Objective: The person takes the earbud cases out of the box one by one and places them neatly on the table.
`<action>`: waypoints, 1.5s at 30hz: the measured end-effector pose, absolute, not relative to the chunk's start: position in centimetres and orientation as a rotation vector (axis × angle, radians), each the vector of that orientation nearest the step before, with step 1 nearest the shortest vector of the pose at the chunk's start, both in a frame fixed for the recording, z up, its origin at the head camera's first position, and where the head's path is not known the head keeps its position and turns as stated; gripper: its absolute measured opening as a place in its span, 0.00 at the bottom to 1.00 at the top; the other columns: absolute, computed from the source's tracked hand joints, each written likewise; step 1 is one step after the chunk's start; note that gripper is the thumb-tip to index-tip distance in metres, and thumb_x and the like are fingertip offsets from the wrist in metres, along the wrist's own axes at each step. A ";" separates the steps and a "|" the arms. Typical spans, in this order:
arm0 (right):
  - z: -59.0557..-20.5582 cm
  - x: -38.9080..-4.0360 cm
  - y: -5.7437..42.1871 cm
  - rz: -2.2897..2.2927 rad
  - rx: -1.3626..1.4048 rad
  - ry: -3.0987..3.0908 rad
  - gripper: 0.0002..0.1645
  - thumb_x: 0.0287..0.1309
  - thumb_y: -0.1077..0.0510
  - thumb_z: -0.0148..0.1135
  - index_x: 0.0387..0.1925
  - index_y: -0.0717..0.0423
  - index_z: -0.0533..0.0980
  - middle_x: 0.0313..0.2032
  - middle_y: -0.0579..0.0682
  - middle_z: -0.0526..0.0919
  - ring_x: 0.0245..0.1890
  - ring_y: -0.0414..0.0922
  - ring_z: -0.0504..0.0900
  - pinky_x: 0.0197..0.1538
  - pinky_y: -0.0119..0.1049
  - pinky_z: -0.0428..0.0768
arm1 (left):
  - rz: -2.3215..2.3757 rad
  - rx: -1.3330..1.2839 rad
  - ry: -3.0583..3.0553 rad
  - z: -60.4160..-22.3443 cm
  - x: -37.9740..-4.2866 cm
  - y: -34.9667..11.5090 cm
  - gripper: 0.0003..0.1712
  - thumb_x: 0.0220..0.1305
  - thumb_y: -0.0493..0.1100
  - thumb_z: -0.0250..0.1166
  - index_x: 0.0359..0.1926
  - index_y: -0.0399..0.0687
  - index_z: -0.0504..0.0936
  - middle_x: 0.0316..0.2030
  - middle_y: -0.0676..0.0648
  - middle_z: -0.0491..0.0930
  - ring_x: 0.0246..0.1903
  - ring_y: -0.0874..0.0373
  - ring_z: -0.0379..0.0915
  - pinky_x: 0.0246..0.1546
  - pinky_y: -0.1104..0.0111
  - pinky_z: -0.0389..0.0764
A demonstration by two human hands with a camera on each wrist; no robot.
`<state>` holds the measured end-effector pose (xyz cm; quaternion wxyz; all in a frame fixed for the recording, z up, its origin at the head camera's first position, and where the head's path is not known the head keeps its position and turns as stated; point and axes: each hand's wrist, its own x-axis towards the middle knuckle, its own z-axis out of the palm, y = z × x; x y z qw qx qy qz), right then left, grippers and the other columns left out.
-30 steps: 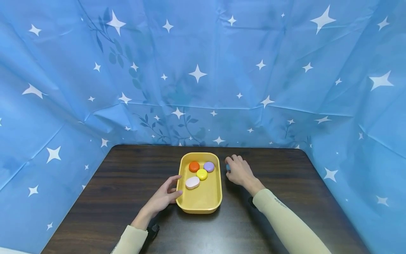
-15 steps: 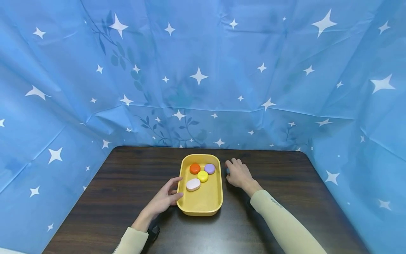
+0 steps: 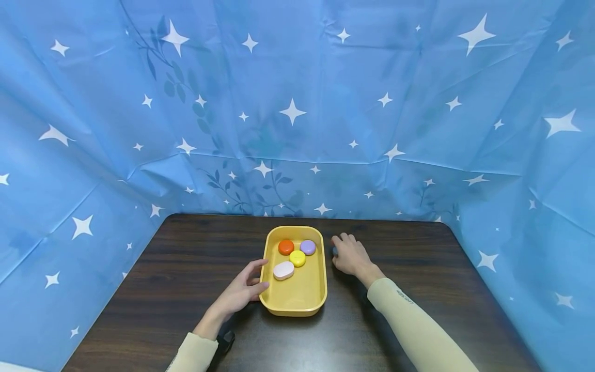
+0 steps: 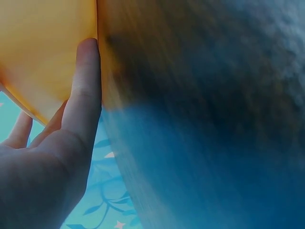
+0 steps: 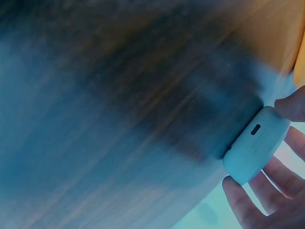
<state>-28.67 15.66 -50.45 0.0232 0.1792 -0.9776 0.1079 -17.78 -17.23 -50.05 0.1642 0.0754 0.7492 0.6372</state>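
Observation:
On the table, a shallow yellow tray [image 3: 297,300] holds an orange round case-like piece [image 3: 285,247], a purple one [image 3: 308,247], a yellow one [image 3: 297,258] and a pale pink oval one [image 3: 283,270]. Spread fingers of my left hand [image 3: 239,290] touch the tray's left side, thumb and forefinger at the rim; in the left wrist view one digit lies straight along the wall. Right of the tray, my right hand [image 3: 353,256] pinches a small rounded blue case [image 5: 255,145] with a charging slot, probably an earbud case, between thumb and fingers at the tabletop. From the head it is mostly hidden.
The dark wood-grain table [image 3: 200,248] has rounded back corners. A blue curtain [image 3: 297,134] with white stars hangs behind it and along both sides. A dark wrist device [image 3: 225,341] shows by the left cuff.
The head view has shifted slightly, so everything appears a little lower. Less of the blue case shows beside the right hand than a second ago. The left hand stays at the tray.

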 end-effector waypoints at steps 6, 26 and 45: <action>-50.5 -28.5 15.7 0.370 0.528 -3.025 0.19 0.61 0.56 0.64 0.54 0.55 0.77 0.47 0.55 0.76 0.45 0.53 0.72 0.48 0.53 0.77 | 1.813 0.208 2.145 -50.0 -17.6 -17.2 0.35 0.73 0.39 0.62 0.76 0.48 0.59 0.74 0.36 0.57 0.62 0.39 0.72 0.51 0.54 0.84; -48.3 -27.4 16.4 0.498 0.511 -2.925 0.13 0.62 0.56 0.63 0.48 0.55 0.80 0.46 0.55 0.78 0.45 0.54 0.74 0.48 0.53 0.79 | 1.821 0.206 2.157 -50.1 -17.8 -17.2 0.35 0.73 0.38 0.61 0.76 0.49 0.60 0.73 0.36 0.58 0.62 0.40 0.73 0.51 0.54 0.84; -45.6 -25.0 15.6 0.549 0.594 -2.754 0.13 0.61 0.56 0.67 0.46 0.55 0.81 0.47 0.52 0.80 0.48 0.52 0.76 0.51 0.52 0.80 | 1.813 0.198 2.166 -50.3 -17.9 -17.2 0.34 0.73 0.37 0.61 0.76 0.49 0.61 0.74 0.36 0.58 0.62 0.41 0.73 0.51 0.54 0.84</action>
